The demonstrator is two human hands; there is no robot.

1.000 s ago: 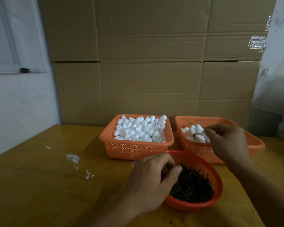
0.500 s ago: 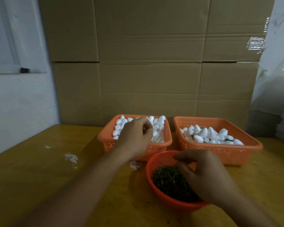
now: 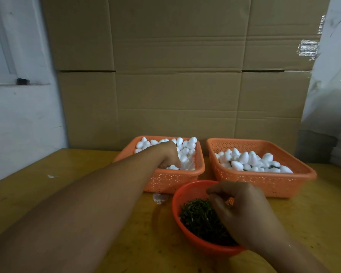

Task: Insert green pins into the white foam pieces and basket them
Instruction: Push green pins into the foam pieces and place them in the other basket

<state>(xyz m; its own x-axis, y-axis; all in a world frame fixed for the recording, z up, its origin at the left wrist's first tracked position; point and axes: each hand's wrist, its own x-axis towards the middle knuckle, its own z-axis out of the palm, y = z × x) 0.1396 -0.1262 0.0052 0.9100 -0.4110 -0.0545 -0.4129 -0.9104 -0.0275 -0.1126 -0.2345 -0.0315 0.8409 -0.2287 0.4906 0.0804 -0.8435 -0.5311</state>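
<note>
White foam pieces, egg-shaped and lying every which way, are filling the left orange basket, where the left hand is reaching down with fingers curled among them; whether it is gripping one cannot be told. Green pins are lying tangled, their long axes crossing, in the round orange bowl, directly beneath the right hand, whose fingertips are bunched together over the heap. More foam pieces are sitting in the right basket.
</note>
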